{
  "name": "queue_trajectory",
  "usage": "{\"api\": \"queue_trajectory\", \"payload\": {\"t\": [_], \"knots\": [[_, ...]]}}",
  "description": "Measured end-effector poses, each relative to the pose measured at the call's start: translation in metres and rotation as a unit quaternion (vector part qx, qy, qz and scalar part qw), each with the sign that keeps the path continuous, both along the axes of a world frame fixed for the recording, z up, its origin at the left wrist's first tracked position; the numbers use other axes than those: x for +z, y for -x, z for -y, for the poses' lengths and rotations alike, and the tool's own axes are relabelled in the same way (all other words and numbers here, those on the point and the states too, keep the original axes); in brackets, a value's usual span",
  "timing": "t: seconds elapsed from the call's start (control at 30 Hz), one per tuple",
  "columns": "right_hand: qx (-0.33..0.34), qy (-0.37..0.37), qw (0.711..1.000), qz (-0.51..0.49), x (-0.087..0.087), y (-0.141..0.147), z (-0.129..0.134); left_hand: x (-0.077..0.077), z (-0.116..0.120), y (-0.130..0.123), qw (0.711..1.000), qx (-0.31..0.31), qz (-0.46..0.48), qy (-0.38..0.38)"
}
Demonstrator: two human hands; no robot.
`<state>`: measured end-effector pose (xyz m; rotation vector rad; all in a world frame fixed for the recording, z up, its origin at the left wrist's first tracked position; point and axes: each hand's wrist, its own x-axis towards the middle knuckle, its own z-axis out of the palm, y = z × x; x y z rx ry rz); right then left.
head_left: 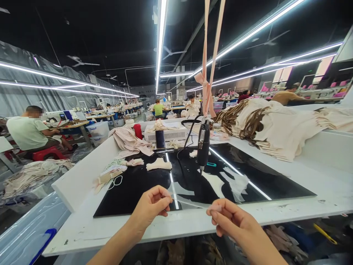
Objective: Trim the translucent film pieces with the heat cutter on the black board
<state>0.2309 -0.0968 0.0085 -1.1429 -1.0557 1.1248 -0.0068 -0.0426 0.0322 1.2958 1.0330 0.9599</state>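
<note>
Between my two hands a thin translucent strip (pixel 194 204) stretches just above the near edge of a black glossy board (pixel 132 200). My left hand (pixel 154 204) pinches its left end with thumb and forefinger. The other end sits in the closed fingertips of my right hand (pixel 231 219). Beyond the hands, a black pen-shaped tool (pixel 203 145) with a metal tip hangs upright from a peach fabric band (pixel 205 82). Near its tip lie a cream fabric piece (pixel 214 184) and clear film pieces (pixel 238 186). Another cream piece (pixel 159 164) lies farther left.
Cream and brown fabric stacks (pixel 286 125) fill the right side of the white table (pixel 298 213). Pale pink fabric (pixel 131 140), a phone (pixel 160 139) and a vented white box (pixel 176 135) stand behind the board. A seated person (pixel 27 129) works at left.
</note>
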Motion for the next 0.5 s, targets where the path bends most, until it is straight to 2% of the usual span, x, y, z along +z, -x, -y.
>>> {"api": "queue_trajectory", "payload": {"t": [0.2,0.5], "knots": [[-0.031,-0.026,0.999,0.028,0.000,0.005,0.005,-0.012,0.000,-0.001,0.998,0.041,0.015,-0.043],[-0.105,-0.093,0.990,-0.016,-0.013,0.007,0.012,-0.009,0.008,-0.010,0.994,0.060,0.056,-0.068]]}}
